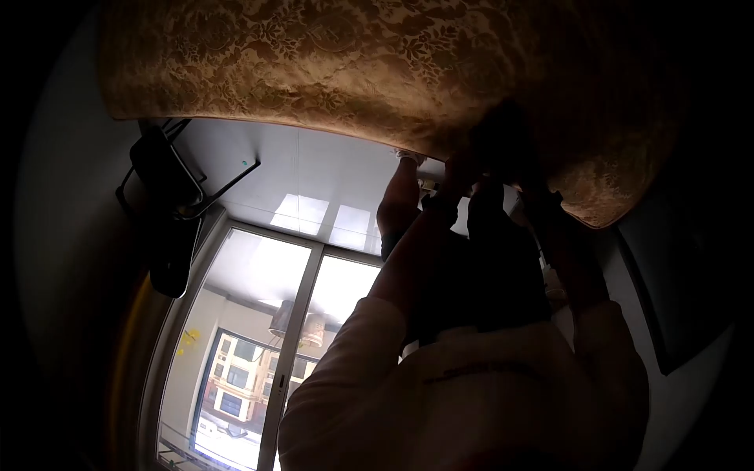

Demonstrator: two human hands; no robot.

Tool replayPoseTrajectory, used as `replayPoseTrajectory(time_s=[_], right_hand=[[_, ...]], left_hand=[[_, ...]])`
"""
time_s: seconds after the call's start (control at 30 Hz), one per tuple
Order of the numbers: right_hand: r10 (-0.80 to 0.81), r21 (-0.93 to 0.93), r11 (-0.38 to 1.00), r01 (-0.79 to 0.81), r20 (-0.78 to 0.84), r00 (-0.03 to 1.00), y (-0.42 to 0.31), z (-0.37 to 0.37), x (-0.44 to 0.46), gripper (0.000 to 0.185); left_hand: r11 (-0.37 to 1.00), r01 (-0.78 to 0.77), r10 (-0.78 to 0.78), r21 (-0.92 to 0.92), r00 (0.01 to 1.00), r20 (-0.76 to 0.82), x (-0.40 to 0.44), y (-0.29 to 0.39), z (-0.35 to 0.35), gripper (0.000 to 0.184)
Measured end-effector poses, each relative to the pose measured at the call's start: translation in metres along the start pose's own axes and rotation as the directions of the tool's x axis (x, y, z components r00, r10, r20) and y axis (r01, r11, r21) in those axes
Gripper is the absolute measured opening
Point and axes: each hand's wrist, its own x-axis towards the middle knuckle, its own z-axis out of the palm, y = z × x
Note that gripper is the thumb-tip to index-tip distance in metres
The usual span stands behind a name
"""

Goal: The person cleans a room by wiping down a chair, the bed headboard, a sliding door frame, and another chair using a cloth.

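A table covered with a gold-brown, floral-patterned cloth (330,71) fills the top of the head view. My left hand (463,167) is at the cloth's near edge, with a dark band around the wrist. Close beside it, in deep shadow, is my right hand (530,177), whose wrist also has a dark band. A dark shape (500,137) lies over the cloth at both hands; its kind is too dark to make out. The fingers of both hands are lost in shadow, so their grip does not show.
A black chair (166,169) stands at the left on the pale, shiny floor (275,161). A sliding glass door (259,267) is behind it, with buildings outside. My legs are below the table edge. A dark flat panel (667,290) is at the right.
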Motion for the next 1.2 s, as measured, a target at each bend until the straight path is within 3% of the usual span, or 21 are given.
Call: replayPoseTrajectory(time_s=[0.03, 0.13, 0.17, 0.27, 0.3, 0.33, 0.4, 0.43, 0.47, 0.5, 0.63, 0.73, 0.83, 0.87, 0.93, 0.97, 1.03, 1.1, 1.13, 1.17, 1.2], right_hand=[[0.206, 0.264, 0.937, -0.231, 0.121, 0.971, -0.016, -0.012, 0.024, 0.059], [0.309, 0.226, 0.923, -0.311, 0.042, 0.950, -0.041, -0.005, 0.053, 0.061], [0.307, 0.219, 0.926, -0.309, 0.040, 0.951, -0.047, -0.004, 0.057, 0.061], [0.380, 0.347, 0.841, -0.416, 0.169, 0.910, -0.068, -0.006, 0.072, 0.071], [0.461, 0.254, 0.827, -0.501, 0.203, 0.864, -0.088, -0.008, 0.073, 0.075], [0.535, 0.158, 0.806, -0.571, 0.218, 0.816, -0.108, -0.008, 0.080, 0.080], [0.462, 0.127, 0.874, -0.468, 0.081, 0.883, -0.140, 0.014, 0.104, 0.086], [0.357, 0.076, 0.931, -0.357, 0.010, 0.934, -0.155, 0.031, 0.113, 0.086], [0.453, 0.165, 0.865, -0.475, 0.154, 0.878, -0.181, 0.036, 0.127, 0.087], [0.533, 0.214, 0.773, -0.598, 0.293, 0.794, -0.205, 0.044, 0.138, 0.089], [0.148, 0.360, 0.920, -0.155, 0.046, 0.988, -0.314, 0.060, 0.210, 0.093], [-0.130, 0.615, 0.788, -0.018, 0.195, 0.972, -0.371, 0.051, 0.270, 0.085], [-0.355, 0.626, 0.739, 0.248, 0.050, 0.934, -0.402, 0.040, 0.331, 0.089], [-0.361, 0.575, 0.780, 0.247, 0.093, 0.928, -0.408, 0.026, 0.344, 0.089], [-0.471, 0.351, 0.834, 0.425, 0.053, 0.880, -0.413, 0.021, 0.360, 0.084], [-0.541, 0.256, 0.816, 0.518, 0.019, 0.841, -0.416, 0.019, 0.362, 0.076], [-0.516, 0.160, 0.851, 0.499, 0.089, 0.852, -0.409, 0.037, 0.346, 0.079], [-0.478, 0.057, 0.878, 0.475, 0.165, 0.863, -0.402, 0.043, 0.320, 0.082], [-0.257, 0.113, 0.966, 0.232, 0.345, 0.903, -0.403, 0.043, 0.303, 0.086], [-0.033, 0.118, 0.992, -0.033, 0.518, 0.855, -0.404, 0.042, 0.288, 0.091], [-0.037, 0.115, 0.993, -0.027, 0.520, 0.853, -0.398, 0.044, 0.273, 0.091]], left_hand=[[0.990, -0.003, 0.013, 0.141, 0.997, -0.070, 0.003, -0.019, -0.015, 0.022], [0.859, 0.085, 0.065, 0.505, 0.960, -0.272, -0.020, -0.083, -0.051, 0.018], [0.963, 0.113, -0.128, 0.245, 0.991, 0.049, -0.026, -0.085, -0.094, 0.020], [0.984, -0.062, 0.051, 0.168, 0.996, 0.071, -0.034, -0.146, -0.110, 0.027], [0.999, 0.053, -0.052, 0.009, 0.995, -0.090, -0.040, -0.155, -0.113, 0.034], [0.998, 0.061, -0.062, -0.010, 0.993, -0.097, -0.051, -0.163, -0.115, 0.034], [0.995, -0.040, -0.020, -0.090, 0.815, -0.579, -0.058, -0.183, -0.125, 0.038], [0.972, 0.079, -0.161, -0.223, 0.914, -0.374, -0.070, -0.195, -0.136, 0.039], [0.926, 0.239, -0.290, -0.292, 0.947, -0.142, -0.082, -0.207, -0.146, 0.040], [0.902, 0.287, -0.315, -0.322, 0.949, -0.035, -0.089, -0.222, -0.143, 0.040], [0.753, 0.148, -0.387, -0.641, 0.888, -0.250, -0.130, -0.266, -0.142, 0.060], [0.618, -0.055, -0.514, -0.785, 0.727, -0.455, -0.161, -0.293, -0.172, 0.083], [0.641, -0.139, -0.633, -0.755, 0.461, -0.622, -0.191, -0.312, -0.227, 0.060], [0.767, 0.036, -0.596, -0.641, 0.411, -0.690, -0.203, -0.313, -0.248, 0.051], [0.945, 0.114, -0.326, -0.308, 0.448, -0.833, -0.213, -0.341, -0.262, 0.042], [0.941, 0.118, -0.335, -0.316, 0.432, -0.838, -0.215, -0.351, -0.266, 0.042], [0.982, 0.181, -0.141, -0.058, 0.485, -0.863, -0.211, -0.362, -0.268, 0.031], [0.964, 0.202, -0.253, -0.171, 0.518, -0.817, -0.200, -0.361, -0.253, 0.030], [0.941, 0.216, -0.339, -0.262, 0.563, -0.754, -0.199, -0.356, -0.255, 0.029], [0.924, 0.219, -0.382, -0.314, 0.578, -0.721, -0.201, -0.346, -0.252, 0.027], [0.926, 0.224, -0.377, -0.304, 0.588, -0.715, -0.189, -0.348, -0.231, 0.026]])
